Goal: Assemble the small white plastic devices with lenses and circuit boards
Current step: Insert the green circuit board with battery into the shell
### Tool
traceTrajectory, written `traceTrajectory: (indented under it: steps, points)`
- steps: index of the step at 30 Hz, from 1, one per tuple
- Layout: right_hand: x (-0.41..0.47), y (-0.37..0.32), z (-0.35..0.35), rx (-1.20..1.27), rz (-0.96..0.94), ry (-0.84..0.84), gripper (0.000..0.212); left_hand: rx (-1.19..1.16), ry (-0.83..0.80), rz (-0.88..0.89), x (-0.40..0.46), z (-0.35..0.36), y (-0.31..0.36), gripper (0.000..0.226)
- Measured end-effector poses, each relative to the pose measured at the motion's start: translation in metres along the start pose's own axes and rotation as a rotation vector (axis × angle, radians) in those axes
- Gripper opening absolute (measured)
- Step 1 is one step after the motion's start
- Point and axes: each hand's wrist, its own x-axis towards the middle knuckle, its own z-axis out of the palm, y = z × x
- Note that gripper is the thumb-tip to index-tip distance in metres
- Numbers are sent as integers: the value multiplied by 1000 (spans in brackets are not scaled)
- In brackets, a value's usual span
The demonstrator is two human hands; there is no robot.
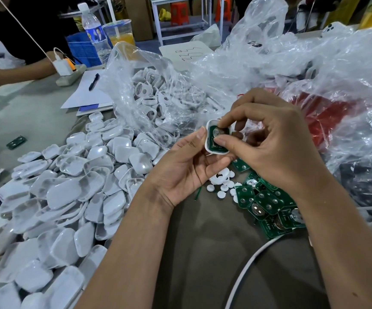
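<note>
White shell (pixel 208 139) with a green circuit board (pixel 219 142) seated in it sits at frame centre, gripped by the left hand (pixel 180 172) while the right hand (pixel 276 143) presses its thumb and forefinger onto the board, fingers (pixel 222 142) pinched. The grey bench (pixel 35 117) carries a heap of white shells (pixel 69 197) at left, loose boards (pixel 267 208) and small white discs (pixel 221 186) lower right, and crumpled clear bags (pixel 269 70) behind. Upper left, a water bottle (pixel 94 32) and another person's arm are cut off by the frame edge. The bag contents at right are hard to make out.
</note>
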Motion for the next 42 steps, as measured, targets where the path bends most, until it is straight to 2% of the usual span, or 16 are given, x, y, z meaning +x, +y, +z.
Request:
traceTrajectory:
  steps: [5,18,25,42]
  points:
    - [0,-1,1,-28,-31,9,14,-16,-12,5,1,0,0,44]
    - [0,-1,5,-152,-93,31,14,-38,-16,15,3,-1,1,47]
    - [0,-2,5,-156,-86,33,14,-33,10,28,2,-2,0,28]
    - [-1,0,3,-44,-60,20,13,35,31,52,2,0,-1,31]
